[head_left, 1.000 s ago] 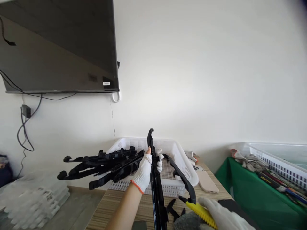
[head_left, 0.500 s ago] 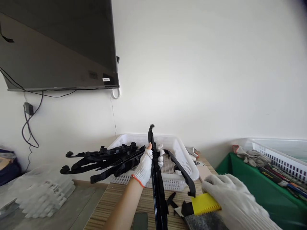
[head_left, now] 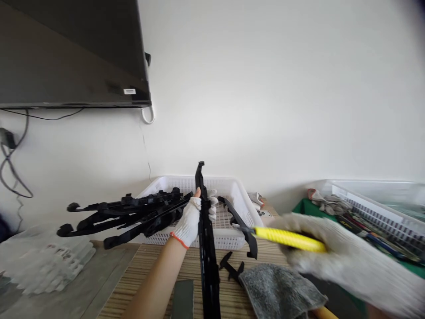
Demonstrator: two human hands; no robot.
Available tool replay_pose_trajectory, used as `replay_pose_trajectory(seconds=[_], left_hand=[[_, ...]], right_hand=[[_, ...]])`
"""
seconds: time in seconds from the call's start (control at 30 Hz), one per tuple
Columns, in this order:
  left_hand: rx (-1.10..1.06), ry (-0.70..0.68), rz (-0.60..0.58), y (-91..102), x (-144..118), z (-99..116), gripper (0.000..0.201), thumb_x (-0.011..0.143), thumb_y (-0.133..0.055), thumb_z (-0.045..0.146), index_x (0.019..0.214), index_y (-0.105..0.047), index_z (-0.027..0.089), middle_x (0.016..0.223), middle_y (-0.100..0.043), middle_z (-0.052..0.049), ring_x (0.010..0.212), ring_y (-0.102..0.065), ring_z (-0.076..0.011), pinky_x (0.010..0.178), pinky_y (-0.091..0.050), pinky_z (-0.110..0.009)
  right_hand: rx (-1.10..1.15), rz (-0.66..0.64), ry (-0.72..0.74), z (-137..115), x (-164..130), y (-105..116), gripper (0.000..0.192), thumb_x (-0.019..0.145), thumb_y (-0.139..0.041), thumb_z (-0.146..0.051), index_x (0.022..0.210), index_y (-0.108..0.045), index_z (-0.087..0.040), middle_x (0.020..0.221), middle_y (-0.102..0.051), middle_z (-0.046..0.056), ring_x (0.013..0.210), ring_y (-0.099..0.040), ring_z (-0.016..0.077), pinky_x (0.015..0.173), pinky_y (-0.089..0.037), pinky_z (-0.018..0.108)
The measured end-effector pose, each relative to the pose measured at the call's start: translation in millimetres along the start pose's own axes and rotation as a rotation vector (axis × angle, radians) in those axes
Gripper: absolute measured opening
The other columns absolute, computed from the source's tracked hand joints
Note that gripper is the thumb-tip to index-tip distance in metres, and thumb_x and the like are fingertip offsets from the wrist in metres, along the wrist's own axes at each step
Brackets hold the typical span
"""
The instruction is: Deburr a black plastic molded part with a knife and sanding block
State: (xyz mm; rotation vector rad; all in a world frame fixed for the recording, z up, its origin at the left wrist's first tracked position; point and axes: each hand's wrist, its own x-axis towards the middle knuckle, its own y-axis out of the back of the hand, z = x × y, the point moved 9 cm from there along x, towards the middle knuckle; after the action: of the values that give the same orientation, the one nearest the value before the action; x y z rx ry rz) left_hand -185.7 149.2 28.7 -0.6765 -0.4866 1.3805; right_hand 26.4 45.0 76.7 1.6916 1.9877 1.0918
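My left hand [head_left: 189,223], in a white glove with an orange cuff and a bare thumb tip, is closed around a long black plastic strip [head_left: 207,261]. The strip points away from me, its hooked far end raised over a white basket [head_left: 250,212]. In my gloved right hand [head_left: 322,243] is a yellow-handled knife [head_left: 288,238], its tip pointing left; motion blurs the hand. The tip overlaps a curved black plastic part [head_left: 244,228] at the basket's right side; I cannot tell if they touch. Several similar black strips [head_left: 133,215] lie across the basket's left side.
A grey cloth [head_left: 279,288] and small black scraps [head_left: 230,268] lie on the wood-grain table [head_left: 146,274], near a dark flat block [head_left: 183,297]. At right, a green bin [head_left: 302,207] and another white basket [head_left: 372,195] stand near tools. White plastic-wrapped parts [head_left: 46,257] sit at left.
My right hand has lifted the knife off the grey cloth, and the knife has turned to lie nearly level. My left hand still grips the strip. The whole view has shifted slightly.
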Motion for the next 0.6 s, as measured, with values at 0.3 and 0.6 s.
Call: replay_pose_trajectory(seconds=[0.3, 0.6], left_hand=[[0.252, -0.039, 0.181, 5.4, -6.2, 7.3, 0.026, 0.095, -0.058, 0.030, 0.079, -0.066, 0.013, 0.052, -0.061, -0.002, 0.037, -0.055, -0.0133, 0.034, -0.044, -0.021], [0.412, -0.100, 0.166, 4.9, -1.8, 10.8, 0.020, 0.097, -0.052, 0.010, 0.090, -0.069, 0.019, 0.066, -0.074, 0.003, 0.064, -0.072, -0.0162, 0.047, -0.053, -0.019]], right_hand=[[0.735, -0.008, 0.076, -1.1, 111.5, -64.7, 0.050, 0.068, -0.076, -0.052, 0.104, -0.070, -0.018, 0.077, -0.060, -0.001, 0.059, -0.046, 0.0087, 0.054, -0.040, 0.023], [0.928, -0.045, -0.058, 25.2, 123.5, -77.7, 0.061, 0.060, -0.085, -0.058, 0.102, -0.067, -0.018, 0.073, -0.060, -0.004, 0.050, -0.049, 0.0058, 0.046, -0.038, 0.019]])
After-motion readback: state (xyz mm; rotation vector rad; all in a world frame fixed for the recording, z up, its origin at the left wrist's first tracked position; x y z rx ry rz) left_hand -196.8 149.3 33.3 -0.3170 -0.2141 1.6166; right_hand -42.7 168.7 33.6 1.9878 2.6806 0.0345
